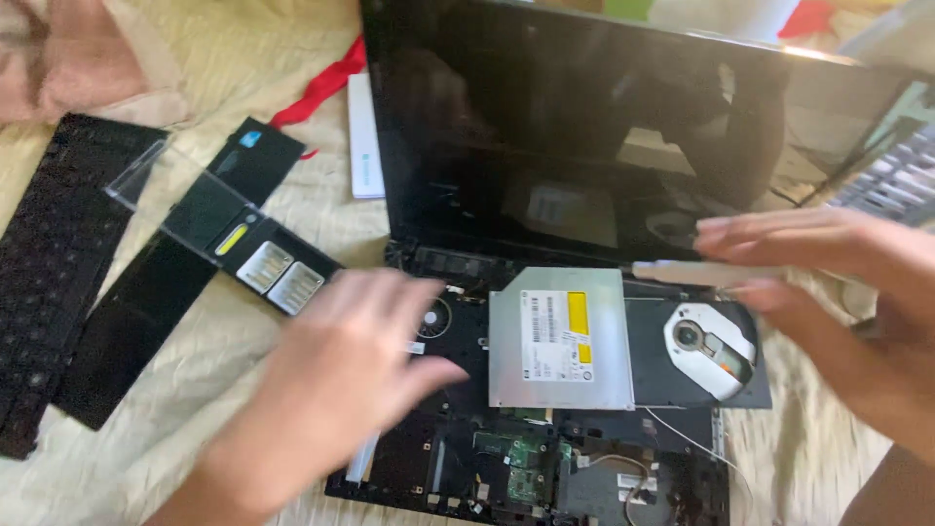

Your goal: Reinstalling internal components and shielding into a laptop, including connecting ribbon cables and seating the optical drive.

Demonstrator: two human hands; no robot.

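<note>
Near edge of the bedspread: opened laptop base, top cover off, green circuit board and loose wires exposed at its near side. Left hand blurred, spread flat over the base's left half beside the small fan, fingers loose, gripping nothing visible. Just right of it the silver optical drive lies on top of the base, already out of its bay, tray pulled open to the right with the spindle showing. Right hand over the tray's far right corner, fingers pinching a thin pale strip, looks like the tray bezel; blur, can't tell firmly. Judgement: teardown well along, with the keyboard and black palm-rest panel removed and laid at the left edge of the bedspread. Board, fan and screen still attached. Far: screen upright, white flat box and red strap behind its left side.
</note>
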